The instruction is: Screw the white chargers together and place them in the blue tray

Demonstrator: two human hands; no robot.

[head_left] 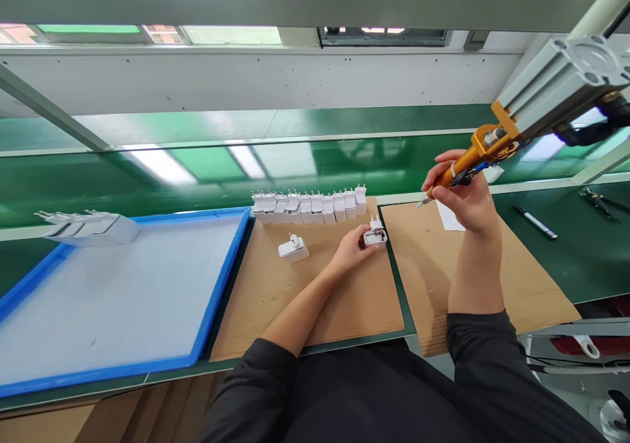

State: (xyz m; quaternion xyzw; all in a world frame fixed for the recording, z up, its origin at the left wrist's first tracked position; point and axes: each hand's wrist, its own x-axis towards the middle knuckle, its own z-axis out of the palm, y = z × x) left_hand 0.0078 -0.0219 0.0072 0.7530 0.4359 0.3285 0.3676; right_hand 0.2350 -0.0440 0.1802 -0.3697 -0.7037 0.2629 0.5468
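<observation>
My left hand [353, 247] rests on the brown board [275, 298] and grips a white plug adapter [375, 235] with its pins up. My right hand [465, 197] is raised above the right board [492, 279] and is closed round an orange pen-like dispensing tool [460, 167], whose tip points down and left toward the adapter without touching it. The tool hangs from a grey cylinder [561, 85]. A single white adapter [294, 249] lies left of my left hand. A row of several white adapters [309, 206] stands along the board's far edge.
A blue-rimmed tray [221, 285] with a pale floor lies at the left, holding a few white adapters [88, 228] in its far corner. A marker pen [535, 222] and dark pliers [598, 201] lie on the green surface at right. A green conveyor belt [246, 167] runs behind.
</observation>
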